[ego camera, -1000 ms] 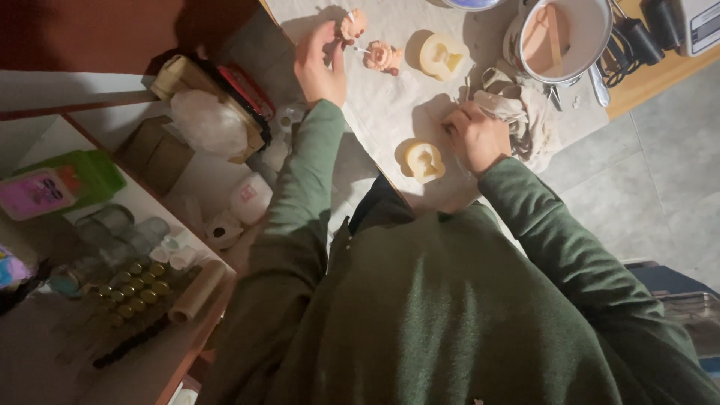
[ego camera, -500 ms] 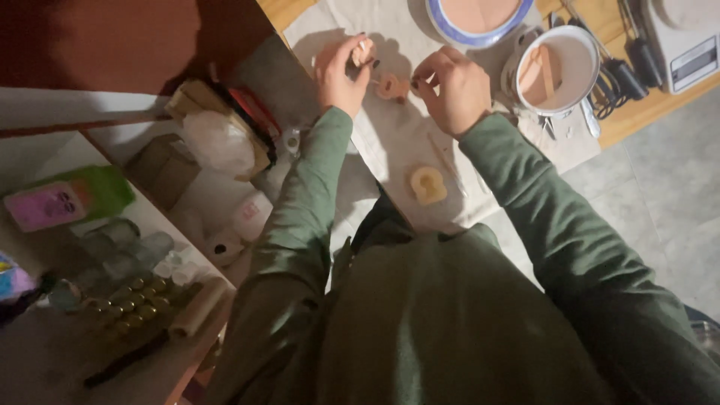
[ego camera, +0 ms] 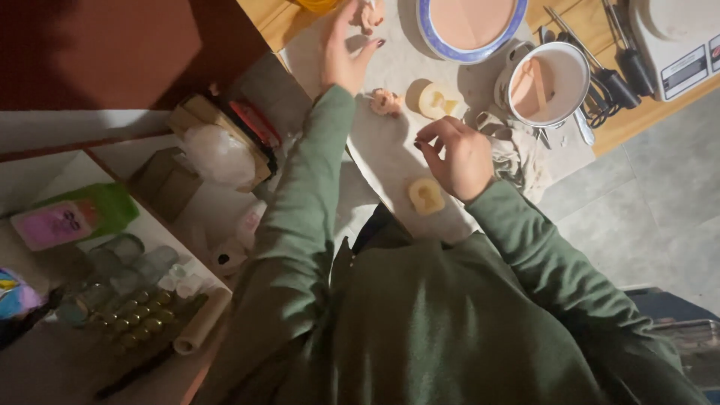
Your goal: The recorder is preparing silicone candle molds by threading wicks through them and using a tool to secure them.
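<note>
Moulds are the parts I track here, working outward from my body. Nearest lies a pale yellow mould (ego camera: 426, 196) on the grey cloth (ego camera: 390, 154) that covers the bench (ego camera: 264, 16), just beside and below my right hand (ego camera: 459, 155). That hand hovers with fingers curled and thumb and forefinger pinched together; whether anything small sits in the pinch I cannot tell.

Beyond the right hand lie a second yellow mould (ego camera: 437, 100) and, touching its left side or nearly so, a small pink cast figure (ego camera: 386, 103). Both lie between my two hands; the right hand is the nearer one to the mould, and the figure is about level with my left wrist. Neither piece shows a clear long axis from this view.

Farther out, my left hand (ego camera: 343, 54) is spread open, fingertips reaching toward another pink piece (ego camera: 370, 13) that the frame's top edge cuts off.

Farthest are the blue-rimmed plate (ego camera: 469, 28) of pink mix, also cut off, and a white cup (ego camera: 549, 82) holding a wooden stirrer. The shelf items at left are too dark to identify.
</note>
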